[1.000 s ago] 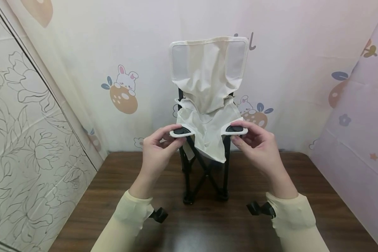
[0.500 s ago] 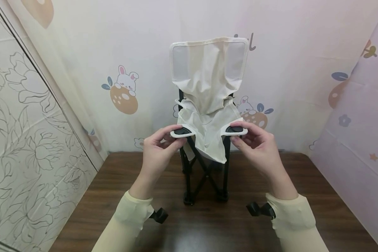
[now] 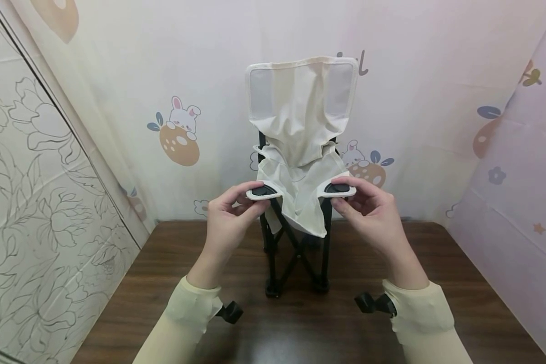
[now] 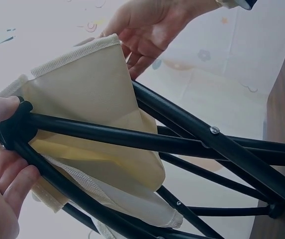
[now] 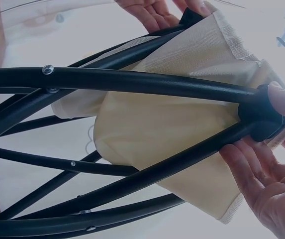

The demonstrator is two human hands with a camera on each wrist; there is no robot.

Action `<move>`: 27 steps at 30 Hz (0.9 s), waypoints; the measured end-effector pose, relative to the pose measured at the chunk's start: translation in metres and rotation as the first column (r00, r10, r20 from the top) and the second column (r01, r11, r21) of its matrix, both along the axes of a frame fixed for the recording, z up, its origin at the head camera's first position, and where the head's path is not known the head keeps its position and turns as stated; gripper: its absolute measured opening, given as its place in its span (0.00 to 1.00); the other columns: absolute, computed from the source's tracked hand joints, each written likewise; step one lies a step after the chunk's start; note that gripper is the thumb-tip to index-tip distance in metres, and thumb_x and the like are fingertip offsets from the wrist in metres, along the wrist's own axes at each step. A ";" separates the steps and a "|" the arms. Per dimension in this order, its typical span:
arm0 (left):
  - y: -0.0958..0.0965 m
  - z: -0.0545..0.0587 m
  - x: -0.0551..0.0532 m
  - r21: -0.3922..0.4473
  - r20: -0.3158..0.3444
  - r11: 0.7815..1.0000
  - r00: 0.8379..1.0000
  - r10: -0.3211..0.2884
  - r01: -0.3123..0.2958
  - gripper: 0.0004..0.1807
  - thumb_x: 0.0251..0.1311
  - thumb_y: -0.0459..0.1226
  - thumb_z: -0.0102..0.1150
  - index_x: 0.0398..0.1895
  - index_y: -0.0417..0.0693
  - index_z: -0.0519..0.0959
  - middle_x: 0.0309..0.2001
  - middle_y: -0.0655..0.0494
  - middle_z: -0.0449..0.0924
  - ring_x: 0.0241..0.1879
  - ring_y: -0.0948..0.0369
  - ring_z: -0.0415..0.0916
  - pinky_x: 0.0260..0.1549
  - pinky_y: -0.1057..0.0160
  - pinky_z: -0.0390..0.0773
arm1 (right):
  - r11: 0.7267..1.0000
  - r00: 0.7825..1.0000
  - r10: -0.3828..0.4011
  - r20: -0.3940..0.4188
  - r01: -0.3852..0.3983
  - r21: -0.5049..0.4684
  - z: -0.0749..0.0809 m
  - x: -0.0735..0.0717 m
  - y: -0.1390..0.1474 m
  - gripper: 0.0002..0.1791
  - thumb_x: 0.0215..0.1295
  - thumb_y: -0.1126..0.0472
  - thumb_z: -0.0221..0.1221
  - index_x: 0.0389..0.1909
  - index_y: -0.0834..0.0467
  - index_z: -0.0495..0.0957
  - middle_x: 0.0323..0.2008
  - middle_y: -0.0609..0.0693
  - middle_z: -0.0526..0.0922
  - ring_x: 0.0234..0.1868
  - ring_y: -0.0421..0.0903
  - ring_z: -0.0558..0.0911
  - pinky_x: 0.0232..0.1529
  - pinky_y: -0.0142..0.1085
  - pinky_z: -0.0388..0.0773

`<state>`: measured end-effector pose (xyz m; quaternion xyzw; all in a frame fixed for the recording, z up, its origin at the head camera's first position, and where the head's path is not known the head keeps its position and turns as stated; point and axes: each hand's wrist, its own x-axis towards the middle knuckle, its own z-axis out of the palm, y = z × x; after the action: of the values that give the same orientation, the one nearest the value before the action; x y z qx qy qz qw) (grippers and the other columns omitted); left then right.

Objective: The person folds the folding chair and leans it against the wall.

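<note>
A small folding chair (image 3: pixel 300 101) with a cream fabric seat and black tube legs stands partly folded on the table. My left hand (image 3: pixel 229 215) pinches its front left seat corner, where a black plastic cap (image 3: pixel 264 190) sits on the fabric. Likewise, my right hand (image 3: pixel 373 215) pinches the front right corner by its own black cap (image 3: pixel 336 187). Between the hands the seat fabric (image 3: pixel 300 202) sags in a fold. From below, the left wrist view shows a thumb against the black joint (image 4: pixel 20 124); the right wrist view shows the same at the other joint (image 5: pixel 264 112).
The chair's crossed legs (image 3: pixel 298 258) rest on a dark wooden table (image 3: pixel 186 313). Behind it hangs a curtain (image 3: pixel 218 76) printed with rabbits, and more printed cloth lines both sides. Black camera mounts (image 3: pixel 231 312) stick out from the cream sleeves.
Both hands keep their pinch on the chair's front corners. The right corner has shifted very slightly inward; the whole view has drifted down a little.
</note>
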<state>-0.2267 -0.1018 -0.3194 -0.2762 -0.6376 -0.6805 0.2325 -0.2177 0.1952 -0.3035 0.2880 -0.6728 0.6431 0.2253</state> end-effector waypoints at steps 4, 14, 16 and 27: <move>0.000 0.000 0.000 -0.002 0.003 1.000 1.000 0.003 -0.003 0.20 0.62 0.26 0.76 0.57 0.43 0.89 0.43 0.49 0.89 0.34 0.57 0.85 0.38 0.63 0.90 | 1.000 1.000 -0.012 0.005 0.011 0.014 0.001 0.001 -0.001 0.23 0.63 0.84 0.68 0.59 0.71 0.84 0.47 0.54 0.90 0.44 0.43 0.89 0.47 0.29 0.87; 0.000 0.002 0.000 -0.003 0.005 1.000 1.000 0.003 -0.003 0.20 0.62 0.25 0.76 0.57 0.43 0.89 0.40 0.50 0.89 0.32 0.57 0.83 0.37 0.64 0.89 | 0.999 1.000 -0.019 0.010 0.019 0.027 0.002 0.001 -0.002 0.23 0.63 0.83 0.68 0.59 0.70 0.84 0.47 0.54 0.90 0.43 0.43 0.88 0.47 0.29 0.87; 0.000 0.002 0.000 -0.007 0.005 1.000 1.000 0.004 -0.004 0.21 0.61 0.25 0.76 0.57 0.43 0.89 0.39 0.50 0.88 0.32 0.57 0.83 0.36 0.65 0.88 | 1.000 1.000 -0.017 0.011 0.016 0.025 0.002 0.001 -0.002 0.23 0.63 0.83 0.68 0.59 0.70 0.84 0.47 0.54 0.90 0.43 0.43 0.88 0.46 0.29 0.87; 0.000 0.004 -0.002 -0.006 0.004 1.000 1.000 -0.009 0.009 0.20 0.61 0.25 0.76 0.56 0.42 0.89 0.41 0.50 0.90 0.35 0.57 0.84 0.37 0.64 0.89 | 0.998 0.999 -0.032 0.003 0.032 0.052 0.004 0.001 -0.005 0.24 0.62 0.84 0.68 0.60 0.69 0.84 0.48 0.53 0.89 0.43 0.43 0.87 0.47 0.29 0.87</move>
<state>-0.2289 -0.1022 -0.3156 -0.2785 -0.6390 -0.6800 0.2273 -0.2169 0.1907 -0.2999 0.2817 -0.6943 0.6222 0.2270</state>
